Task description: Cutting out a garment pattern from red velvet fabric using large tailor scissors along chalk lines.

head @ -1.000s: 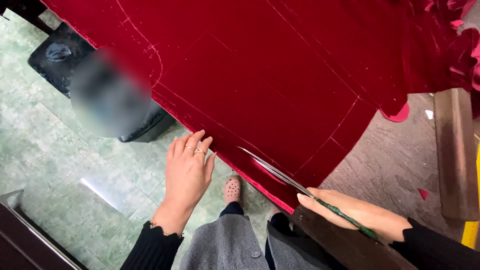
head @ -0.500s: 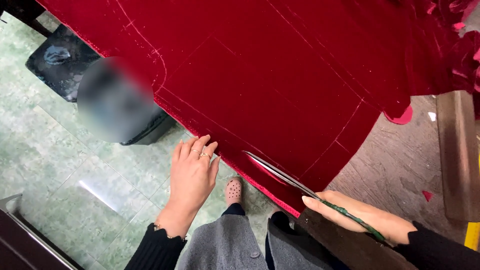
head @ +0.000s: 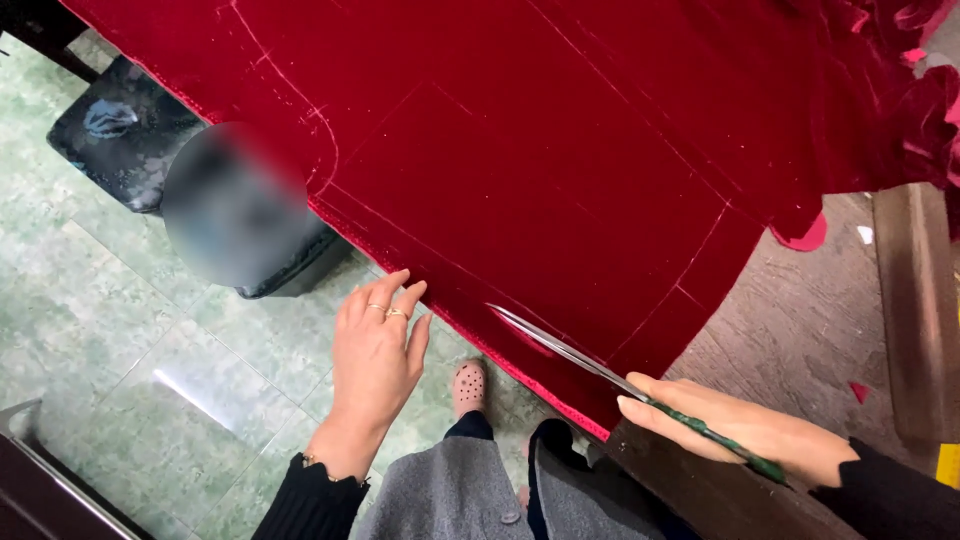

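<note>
Red velvet fabric (head: 560,170) spread over the table (head: 800,330), near edge hanging off toward the tiled floor (head: 110,330); pale chalk lines (head: 690,250) marking out panels and a curve across the nap. Long scissors (head: 590,365) lying low along the hanging edge, blades pointing up-left, tips at or just inside the hem where a chalk line runs alongside. Right hand (head: 740,425) closed around the dark green handles, fingers (head: 650,410) wrapped snug, blades nearly together as far as can be told. Left hand (head: 375,350) held flat and open, holding nothing, fingertips just at the fabric's edge, rings on two fingers. Progress judged early: cut only just entering the edge, most chalked lines uncut as far as visible; right margin already stepped and shaped, red scraps (head: 800,235) on the table beyond it. Ruffled red cloth bunched at upper right. Below, grey skirt (head: 450,490), black sleeves, one spotted slipper (head: 468,385) on the floor. Dark cushioned stool (head: 130,140) to the left, partly behind a blurred patch.
</note>
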